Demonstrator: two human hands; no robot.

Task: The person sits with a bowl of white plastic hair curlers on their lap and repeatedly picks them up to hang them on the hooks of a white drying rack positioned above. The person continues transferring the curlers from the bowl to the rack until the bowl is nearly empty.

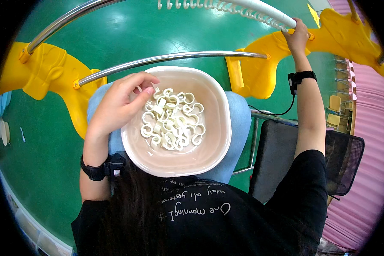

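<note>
A pale plastic basin (217, 137) rests on my lap, with a loose pile of white plastic S-shaped or ring-like hooks (171, 121) inside. My left hand (123, 96) is over the basin's upper left rim, fingers curled, its thumb and fingertips near the hooks; whether it pinches one is hidden. My right hand (297, 35) is raised at the upper right, its fingers around the end of a white rod (262, 9). A row of white hooks (243, 12) hangs along that rod, the nearest ones close to my right fingers.
Yellow giraffe-shaped plastic supports stand at left (48, 70) and right (265, 70), joined by a curved metal bar (166, 57) beyond the basin. Another metal bar (60, 22) runs higher at left. A black mesh chair (342, 160) is at right, beside pink fabric (371, 153).
</note>
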